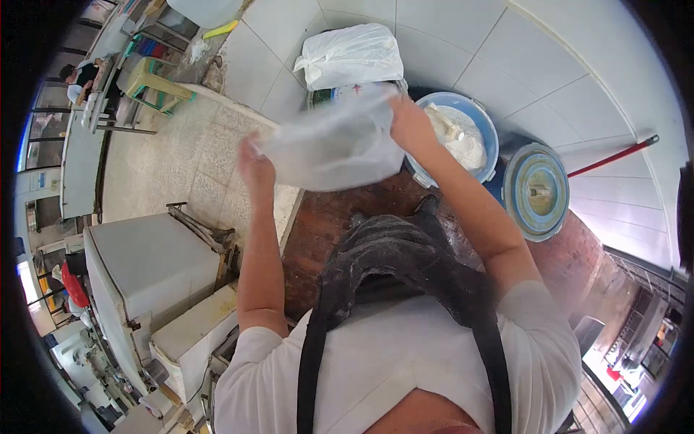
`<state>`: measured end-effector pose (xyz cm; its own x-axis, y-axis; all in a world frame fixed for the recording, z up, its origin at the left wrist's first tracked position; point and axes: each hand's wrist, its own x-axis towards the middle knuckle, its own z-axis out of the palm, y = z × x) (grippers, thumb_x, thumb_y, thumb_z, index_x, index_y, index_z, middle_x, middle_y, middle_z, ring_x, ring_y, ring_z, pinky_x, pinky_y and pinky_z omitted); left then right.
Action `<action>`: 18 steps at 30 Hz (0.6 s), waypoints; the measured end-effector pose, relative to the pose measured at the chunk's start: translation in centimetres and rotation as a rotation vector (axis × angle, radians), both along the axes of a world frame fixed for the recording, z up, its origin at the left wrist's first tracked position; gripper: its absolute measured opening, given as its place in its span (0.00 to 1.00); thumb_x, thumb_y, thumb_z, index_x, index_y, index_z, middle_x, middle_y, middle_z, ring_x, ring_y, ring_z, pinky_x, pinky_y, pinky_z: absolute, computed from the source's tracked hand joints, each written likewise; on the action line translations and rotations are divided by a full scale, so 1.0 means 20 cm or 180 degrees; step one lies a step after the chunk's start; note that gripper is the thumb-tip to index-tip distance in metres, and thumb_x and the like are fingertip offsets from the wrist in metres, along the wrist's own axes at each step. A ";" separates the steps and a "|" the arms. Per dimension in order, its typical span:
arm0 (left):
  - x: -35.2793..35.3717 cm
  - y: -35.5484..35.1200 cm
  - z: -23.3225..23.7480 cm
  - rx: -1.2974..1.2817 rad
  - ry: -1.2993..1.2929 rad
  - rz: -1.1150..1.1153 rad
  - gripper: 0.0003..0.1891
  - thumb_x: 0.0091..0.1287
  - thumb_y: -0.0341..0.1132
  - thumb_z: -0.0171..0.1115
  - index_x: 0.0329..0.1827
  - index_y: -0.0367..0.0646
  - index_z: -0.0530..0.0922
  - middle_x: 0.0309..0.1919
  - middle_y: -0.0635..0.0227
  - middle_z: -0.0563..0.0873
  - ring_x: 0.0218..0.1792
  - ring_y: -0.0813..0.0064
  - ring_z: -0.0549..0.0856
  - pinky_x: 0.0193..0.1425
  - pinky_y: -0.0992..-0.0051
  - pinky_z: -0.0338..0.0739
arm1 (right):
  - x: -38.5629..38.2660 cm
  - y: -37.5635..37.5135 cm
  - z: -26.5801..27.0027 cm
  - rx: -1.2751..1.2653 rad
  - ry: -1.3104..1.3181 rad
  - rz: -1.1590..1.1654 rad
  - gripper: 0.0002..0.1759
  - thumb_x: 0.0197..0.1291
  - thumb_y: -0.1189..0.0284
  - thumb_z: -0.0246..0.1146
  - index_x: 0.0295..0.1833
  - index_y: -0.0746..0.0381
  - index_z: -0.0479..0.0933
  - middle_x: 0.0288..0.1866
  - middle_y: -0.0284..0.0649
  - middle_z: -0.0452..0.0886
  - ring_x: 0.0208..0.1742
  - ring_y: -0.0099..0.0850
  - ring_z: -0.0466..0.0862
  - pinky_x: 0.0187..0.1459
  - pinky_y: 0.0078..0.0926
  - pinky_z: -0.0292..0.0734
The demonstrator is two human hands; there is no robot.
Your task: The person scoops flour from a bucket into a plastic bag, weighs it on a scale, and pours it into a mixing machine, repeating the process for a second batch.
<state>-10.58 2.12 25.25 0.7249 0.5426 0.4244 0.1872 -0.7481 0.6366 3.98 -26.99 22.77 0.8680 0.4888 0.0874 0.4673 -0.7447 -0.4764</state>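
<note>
Left hand [256, 170]: clenching one end of the plastic bag [332, 148]
Right hand [410, 124]: grasping the bag's other end
Plastic bag: hanging stretched between both hands, overlapping the bucket's left rim
Bucket [494, 141]: standing against the tiled wall, holding something white
Lid [535, 189]: lying just beside the bucket

Lighting: bright, even daylight; soft shadows. Fisheye distortion, black vignette at edges. Motion blur on translucent plastic bag [334, 148].
</note>
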 end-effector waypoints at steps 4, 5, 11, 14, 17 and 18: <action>-0.09 -0.04 0.03 0.0103 -0.0846 -0.0903 0.18 0.55 0.13 0.47 0.47 0.35 0.77 0.40 0.53 0.78 0.45 0.46 0.77 0.56 0.62 0.73 | -0.13 0.11 0.11 0.1350 -0.0925 0.0226 0.26 0.56 0.83 0.56 0.63 0.67 0.71 0.70 0.59 0.68 0.54 0.56 0.81 0.55 0.53 0.78; -0.15 -0.02 -0.10 -0.0089 0.0004 -0.0905 0.17 0.56 0.16 0.50 0.48 0.36 0.78 0.40 0.49 0.79 0.47 0.45 0.78 0.59 0.60 0.74 | -0.16 0.12 -0.04 0.1409 -0.1208 0.0537 0.28 0.55 0.83 0.56 0.65 0.68 0.70 0.71 0.59 0.67 0.56 0.56 0.80 0.57 0.54 0.76; -0.65 0.34 -1.10 -0.0259 0.2660 -0.0532 0.13 0.63 0.36 0.62 0.38 0.31 0.81 0.38 0.42 0.85 0.44 0.41 0.84 0.51 0.53 0.77 | -0.24 -0.04 -0.71 -0.0771 0.0982 0.0554 0.21 0.60 0.68 0.62 0.55 0.69 0.79 0.68 0.55 0.72 0.58 0.56 0.79 0.58 0.50 0.76; -0.37 0.17 -0.74 -0.1128 0.1345 -0.0049 0.08 0.65 0.32 0.62 0.39 0.35 0.78 0.33 0.58 0.84 0.38 0.63 0.83 0.47 0.66 0.77 | -0.22 0.05 -0.56 0.0745 0.0417 -0.0186 0.19 0.60 0.64 0.65 0.47 0.69 0.80 0.56 0.48 0.79 0.55 0.54 0.80 0.53 0.51 0.78; -0.07 -0.30 -0.14 -0.2089 0.0279 -0.0417 0.06 0.68 0.32 0.61 0.35 0.41 0.75 0.29 0.66 0.80 0.33 0.73 0.79 0.43 0.73 0.75 | -0.14 0.09 -0.42 0.1607 0.0357 -0.0197 0.18 0.57 0.63 0.66 0.46 0.67 0.80 0.52 0.45 0.81 0.57 0.52 0.80 0.57 0.47 0.77; -0.03 -0.43 -0.08 -0.2080 0.0326 -0.0334 0.06 0.68 0.32 0.61 0.35 0.41 0.75 0.29 0.66 0.80 0.33 0.73 0.79 0.43 0.73 0.75 | -0.12 0.09 -0.48 0.1660 0.0299 0.0207 0.18 0.54 0.62 0.67 0.44 0.65 0.81 0.55 0.46 0.80 0.61 0.52 0.77 0.61 0.51 0.73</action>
